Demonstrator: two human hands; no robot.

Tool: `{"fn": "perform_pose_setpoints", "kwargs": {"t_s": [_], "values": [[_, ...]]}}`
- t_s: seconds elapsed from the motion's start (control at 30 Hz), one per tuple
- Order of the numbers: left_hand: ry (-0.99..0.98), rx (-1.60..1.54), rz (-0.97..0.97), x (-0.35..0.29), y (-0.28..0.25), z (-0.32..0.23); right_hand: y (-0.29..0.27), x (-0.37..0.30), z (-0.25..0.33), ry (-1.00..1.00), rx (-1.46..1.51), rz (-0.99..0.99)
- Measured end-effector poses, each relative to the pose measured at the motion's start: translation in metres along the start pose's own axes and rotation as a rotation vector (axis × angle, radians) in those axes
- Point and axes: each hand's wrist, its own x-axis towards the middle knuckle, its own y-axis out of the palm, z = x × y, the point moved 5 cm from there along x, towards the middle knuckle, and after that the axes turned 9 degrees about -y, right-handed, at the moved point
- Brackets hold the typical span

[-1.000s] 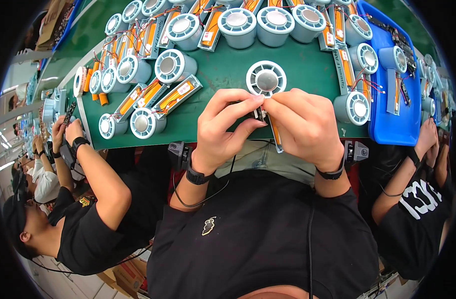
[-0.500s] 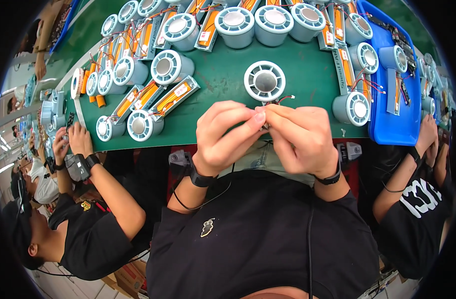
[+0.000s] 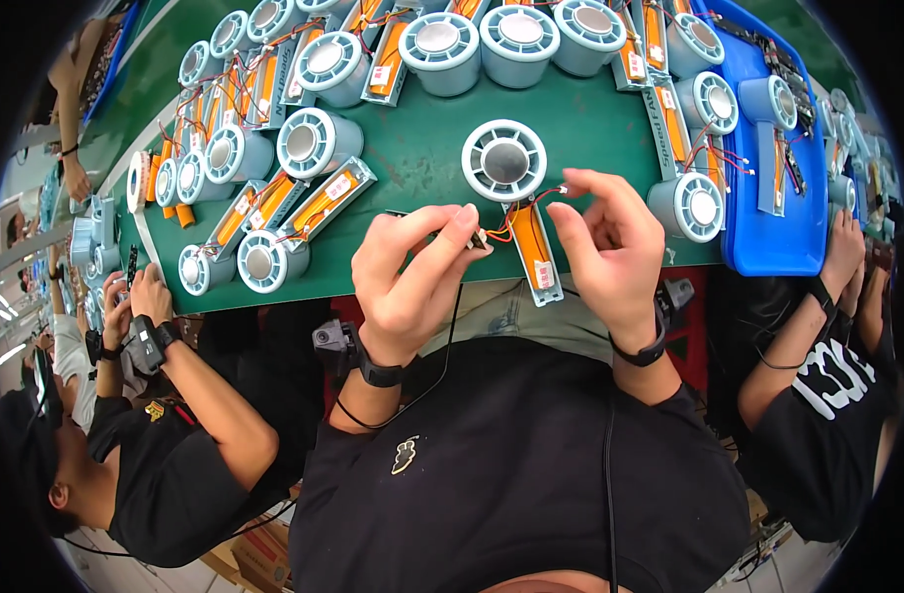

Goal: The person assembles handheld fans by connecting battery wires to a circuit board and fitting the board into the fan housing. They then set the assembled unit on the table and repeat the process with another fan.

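Observation:
A light-blue handheld fan (image 3: 504,158) lies in front of me, its round grille and silver hub facing up. Its open handle (image 3: 537,259) points toward me, with an orange battery and red wires inside. My left hand (image 3: 405,282) pinches a small dark circuit board (image 3: 480,239) just left of the handle; thin wires run from the board to the fan. Most of the board is hidden by the fingers. To the right of the handle, my right hand (image 3: 618,252) has thumb and forefinger apart, close around a small white plug (image 3: 563,189) on a red and black lead.
Several similar fans (image 3: 439,44) with open handles crowd the far and left side of the green table (image 3: 422,138). A blue tray (image 3: 773,252) with a fan and dark boards stands on the right. Co-workers' hands (image 3: 151,296) are at both sides.
My hands were together over the handle and have parted. The right hand has moved right and opened beside the white plug, and the handle now shows.

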Motion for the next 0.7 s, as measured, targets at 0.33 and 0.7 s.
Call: {"fn": "perform_pose_setpoints", "kwargs": {"t_s": [0.33,0.7], "values": [[-0.024,-0.209,0.174,0.005,0.006,0.000,0.022,0.015,0.019,-0.654,0.036,0.238],[-0.046,-0.241,0.182,0.004,0.009,0.003,0.011,0.024,0.008,-0.445,0.180,0.198]]}}
